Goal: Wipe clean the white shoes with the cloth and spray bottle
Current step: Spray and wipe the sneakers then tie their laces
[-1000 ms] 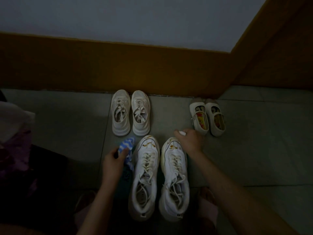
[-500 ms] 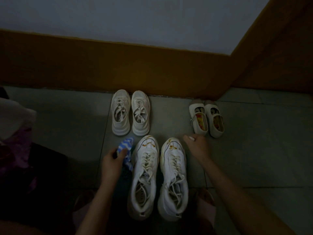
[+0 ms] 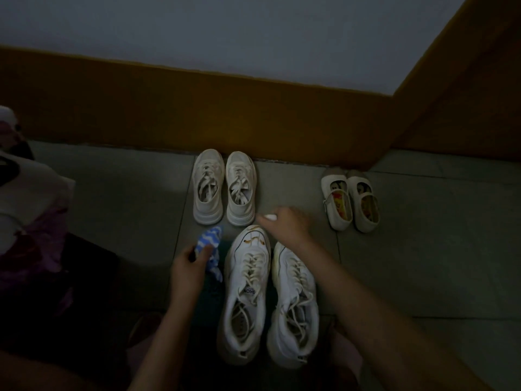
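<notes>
White shoes (image 3: 248, 292): pair side by side, between the hands
Cloth (image 3: 210, 244): blue-white, gripped in left hand (image 3: 189, 266)
Right hand (image 3: 287, 227): over one shoe's toe, pinching small white item (image 3: 271, 217)

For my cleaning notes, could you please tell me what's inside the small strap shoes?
Colourful printed insoles show inside the strap shoes; their toe ends are hidden under the uppers.

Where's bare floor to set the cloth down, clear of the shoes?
Widest: tile left of the beige sneakers, along the baseboard. Also tile right of the white sneakers, nearer you than the strap shoes. Crowded at the white sneakers' toes: left hand grips the cloth, right hand holds a white object.
</notes>
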A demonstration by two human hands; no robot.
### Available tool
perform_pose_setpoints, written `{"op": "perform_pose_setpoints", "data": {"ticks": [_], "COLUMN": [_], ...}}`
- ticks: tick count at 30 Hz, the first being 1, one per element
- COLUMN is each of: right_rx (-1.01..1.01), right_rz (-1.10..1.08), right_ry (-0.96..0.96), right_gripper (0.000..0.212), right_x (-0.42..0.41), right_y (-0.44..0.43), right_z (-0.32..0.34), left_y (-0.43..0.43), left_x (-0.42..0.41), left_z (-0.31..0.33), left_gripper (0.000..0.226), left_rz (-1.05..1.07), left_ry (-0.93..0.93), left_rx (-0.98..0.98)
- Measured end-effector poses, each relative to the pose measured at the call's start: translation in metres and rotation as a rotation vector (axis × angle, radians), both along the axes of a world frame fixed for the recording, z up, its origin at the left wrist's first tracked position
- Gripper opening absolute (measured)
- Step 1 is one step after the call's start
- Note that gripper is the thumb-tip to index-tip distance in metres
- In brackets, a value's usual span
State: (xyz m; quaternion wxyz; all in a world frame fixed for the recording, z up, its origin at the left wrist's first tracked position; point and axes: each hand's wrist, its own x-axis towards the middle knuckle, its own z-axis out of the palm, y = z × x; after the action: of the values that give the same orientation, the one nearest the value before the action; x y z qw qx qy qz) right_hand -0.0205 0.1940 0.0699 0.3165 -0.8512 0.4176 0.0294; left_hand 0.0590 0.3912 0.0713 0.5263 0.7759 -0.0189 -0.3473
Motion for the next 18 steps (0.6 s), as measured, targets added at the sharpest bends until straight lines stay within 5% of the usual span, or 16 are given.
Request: {"op": "perform_pose_setpoints", "data": {"ticks": [10, 18], "right_rx": [-0.017, -0.088], "right_rz": [0.081, -0.113], "right_ry": [-0.012, -0.013], "right_gripper": [0.051, 0.042], "right_x": [0.018, -0.002], "right_y": [0.009, -0.005], "right_z": [0.002, 0.001], "left_y": [0.004, 0.006], "left_x": [0.006, 0.008], "left_z": [-0.008, -0.015], "left_gripper": [0.012, 0.008], "left_rz": [0.030, 0.026], "left_ry": [-0.060, -0.065], "left_rx": [-0.016, 0.005]}}
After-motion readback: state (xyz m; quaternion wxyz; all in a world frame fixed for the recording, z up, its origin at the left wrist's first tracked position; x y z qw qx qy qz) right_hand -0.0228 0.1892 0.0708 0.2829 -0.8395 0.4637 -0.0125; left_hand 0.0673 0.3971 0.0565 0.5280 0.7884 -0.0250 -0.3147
